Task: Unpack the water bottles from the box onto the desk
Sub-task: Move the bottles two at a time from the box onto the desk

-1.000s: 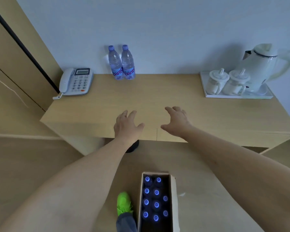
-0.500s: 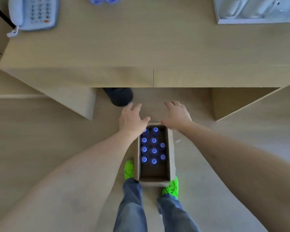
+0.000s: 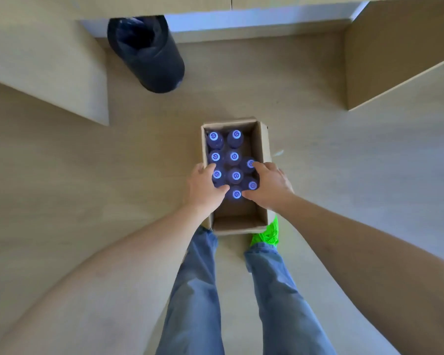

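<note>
The cardboard box stood on the floor between the person's feet, open at the top, with the water bottles upright inside and crowded toward its far end, their blue caps showing. Both hands reached down among the nearer bottles. The left hand lay over the box's left wall, its fingers curled around the bottle at the near left, and the right hand came in from the right wall with its fingers bent about a bottle on that side; whether either grip was firm could not be told from above. A dark bin stood under the bench, beyond the box.
</note>
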